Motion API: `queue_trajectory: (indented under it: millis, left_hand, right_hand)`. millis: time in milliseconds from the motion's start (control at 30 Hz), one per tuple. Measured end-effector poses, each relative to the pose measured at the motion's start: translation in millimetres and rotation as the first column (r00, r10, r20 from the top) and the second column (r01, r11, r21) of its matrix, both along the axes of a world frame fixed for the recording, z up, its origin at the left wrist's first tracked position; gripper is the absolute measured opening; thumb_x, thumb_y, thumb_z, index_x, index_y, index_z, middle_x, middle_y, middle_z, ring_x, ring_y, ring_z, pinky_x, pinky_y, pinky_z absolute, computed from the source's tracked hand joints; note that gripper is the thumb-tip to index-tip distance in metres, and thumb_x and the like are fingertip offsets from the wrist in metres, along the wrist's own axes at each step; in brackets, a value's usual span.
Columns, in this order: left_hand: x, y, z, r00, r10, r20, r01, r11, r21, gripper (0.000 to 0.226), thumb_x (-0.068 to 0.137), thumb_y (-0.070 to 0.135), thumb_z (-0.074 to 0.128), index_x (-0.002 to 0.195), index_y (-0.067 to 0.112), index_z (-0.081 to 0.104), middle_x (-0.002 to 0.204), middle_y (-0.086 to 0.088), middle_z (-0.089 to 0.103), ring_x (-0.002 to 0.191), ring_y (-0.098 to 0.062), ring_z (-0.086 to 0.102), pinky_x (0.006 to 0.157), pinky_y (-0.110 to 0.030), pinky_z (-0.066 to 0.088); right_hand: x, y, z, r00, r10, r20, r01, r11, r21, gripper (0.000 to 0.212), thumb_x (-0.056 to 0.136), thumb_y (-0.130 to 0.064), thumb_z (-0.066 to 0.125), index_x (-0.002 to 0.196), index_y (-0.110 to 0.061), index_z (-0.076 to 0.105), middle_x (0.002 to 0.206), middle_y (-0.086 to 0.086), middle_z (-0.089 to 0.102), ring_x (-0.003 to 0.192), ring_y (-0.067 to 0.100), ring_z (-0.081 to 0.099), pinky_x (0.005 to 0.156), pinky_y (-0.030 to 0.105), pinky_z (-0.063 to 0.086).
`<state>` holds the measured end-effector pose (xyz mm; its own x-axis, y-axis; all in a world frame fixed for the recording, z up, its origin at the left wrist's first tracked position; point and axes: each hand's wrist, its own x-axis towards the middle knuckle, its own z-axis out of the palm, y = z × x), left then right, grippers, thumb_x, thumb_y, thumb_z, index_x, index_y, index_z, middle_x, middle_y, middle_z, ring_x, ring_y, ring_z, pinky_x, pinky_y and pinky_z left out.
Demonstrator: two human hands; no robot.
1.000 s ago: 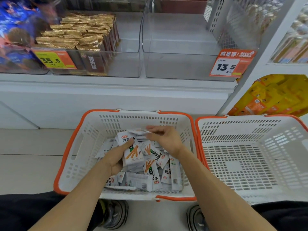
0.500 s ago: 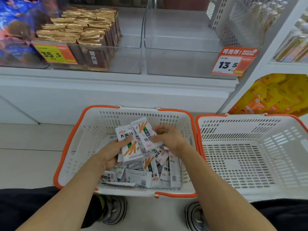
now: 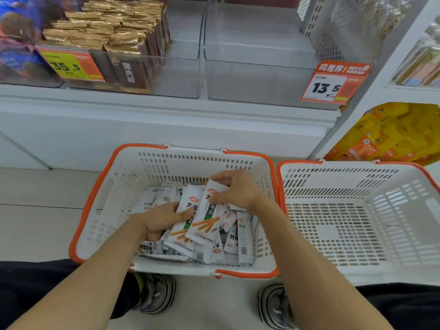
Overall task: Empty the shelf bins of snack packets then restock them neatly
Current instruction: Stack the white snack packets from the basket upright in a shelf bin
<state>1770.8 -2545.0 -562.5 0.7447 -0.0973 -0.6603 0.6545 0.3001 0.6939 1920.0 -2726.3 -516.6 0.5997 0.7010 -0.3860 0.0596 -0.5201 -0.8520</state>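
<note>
The left hand (image 3: 164,219) curls around a small stack of white snack packets (image 3: 190,225), thumb pressed on the top one — likely to keep them squared while more are added. The stack sits above the loose packets lying in the left basket (image 3: 95,198) on the floor. The right hand (image 3: 234,188) pinches the upper end of another packet (image 3: 209,215), laying it onto the stack. Above, the clear shelf bin (image 3: 257,82) stands empty, seemingly awaiting restocking; the right basket (image 3: 357,177) holds nothing.
</note>
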Motion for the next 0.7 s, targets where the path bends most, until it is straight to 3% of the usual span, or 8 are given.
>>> queue_trajectory:
  millis: [167, 267, 367, 433, 500, 567, 633, 700]
  left_hand:
    - [0, -12, -3, 0.993, 0.107, -0.038, -0.107, 0.994, 0.009, 0.11, 0.033, 0.045, 0.103, 0.126, 0.0, 0.062, 0.116, -0.026, 0.07, 0.092, -0.034, 0.073, 0.077, -0.043, 0.062]
    - [4, -14, -2, 0.963, 0.27, -0.008, -0.27, 0.963, -0.021, 0.105, 0.034, 0.043, 0.102, 0.124, 0.004, 0.065, 0.115, -0.024, 0.071, 0.097, -0.036, 0.073, 0.073, -0.042, 0.062]
    - [11, -17, 9, 0.93, 0.366, 0.023, -0.365, 0.93, -0.053, 0.062, 0.074, 0.033, 0.085, 0.126, 0.006, 0.065, 0.117, -0.023, 0.07, 0.098, -0.036, 0.072, 0.072, -0.041, 0.062]
    - [16, -19, 16, 0.914, 0.406, 0.01, -0.404, 0.912, -0.069, 0.032, 0.095, 0.02, 0.059, 0.124, 0.007, 0.065, 0.117, -0.022, 0.071, 0.094, -0.033, 0.073, 0.073, -0.041, 0.061]
    - [21, -20, 22, 0.892, 0.453, -0.009, -0.451, 0.887, -0.099, 0.031, 0.097, 0.013, 0.048, 0.121, 0.008, 0.066, 0.112, -0.02, 0.073, 0.087, -0.032, 0.073, 0.069, -0.04, 0.061]
    - [25, -23, 30, 0.872, 0.489, -0.008, -0.487, 0.867, -0.103, 0.035, 0.092, 0.008, 0.043, 0.118, 0.006, 0.066, 0.107, -0.019, 0.074, 0.08, -0.031, 0.071, 0.065, -0.038, 0.06]
    - [28, -26, 34, 0.872, 0.489, 0.02, -0.488, 0.872, -0.037, 0.034, 0.089, 0.006, 0.043, 0.113, 0.002, 0.067, 0.105, -0.021, 0.074, 0.075, -0.03, 0.07, 0.062, -0.034, 0.059]
    - [31, -32, 42, 0.872, 0.486, 0.064, -0.49, 0.867, 0.095, 0.031, 0.088, 0.005, 0.049, 0.115, 0.0, 0.065, 0.11, -0.024, 0.072, 0.078, -0.03, 0.071, 0.068, -0.036, 0.059]
  right_hand:
    - [-26, 19, -20, 0.97, -0.18, 0.165, 0.182, 0.983, 0.004, 0.08, 0.076, -0.038, 0.087, 0.143, -0.021, 0.047, 0.133, -0.004, 0.054, 0.117, 0.014, 0.056, 0.099, 0.033, 0.052]
    - [-34, 25, -31, 0.975, -0.182, -0.126, 0.167, 0.978, -0.123, 0.081, 0.083, -0.057, 0.074, 0.145, -0.014, 0.044, 0.133, 0.003, 0.063, 0.113, 0.023, 0.066, 0.097, 0.047, 0.055]
    - [-40, 26, -29, 0.843, -0.099, -0.529, 0.084, 0.995, -0.053, 0.049, 0.1, -0.051, 0.053, 0.13, -0.012, 0.06, 0.117, 0.01, 0.072, 0.11, 0.033, 0.068, 0.09, 0.048, 0.059]
    - [-44, 26, -28, 0.851, -0.032, -0.525, 0.025, 0.999, -0.02, 0.047, 0.102, -0.05, 0.048, 0.135, -0.018, 0.056, 0.123, 0.008, 0.068, 0.115, 0.031, 0.065, 0.091, 0.045, 0.058]
    - [-46, 28, -25, 0.864, 0.0, -0.503, 0.003, 1.0, 0.006, 0.038, 0.104, -0.041, 0.05, 0.136, -0.021, 0.051, 0.124, 0.007, 0.067, 0.109, 0.026, 0.065, 0.096, 0.045, 0.056]
    - [-46, 29, -17, 0.865, 0.037, -0.501, -0.016, 0.999, 0.046, 0.022, 0.105, -0.022, 0.053, 0.126, -0.024, 0.054, 0.112, 0.003, 0.069, 0.098, 0.02, 0.067, 0.089, 0.037, 0.058]
    - [-42, 27, -13, 0.899, 0.099, -0.426, -0.069, 0.994, 0.086, 0.025, 0.1, -0.005, 0.057, 0.115, -0.025, 0.058, 0.103, -0.001, 0.07, 0.092, 0.015, 0.067, 0.076, 0.024, 0.058]
    - [-36, 25, -10, 0.937, 0.117, -0.329, -0.091, 0.992, 0.092, 0.029, 0.092, -0.001, 0.066, 0.115, -0.018, 0.064, 0.107, 0.002, 0.073, 0.097, 0.018, 0.07, 0.083, 0.027, 0.058]
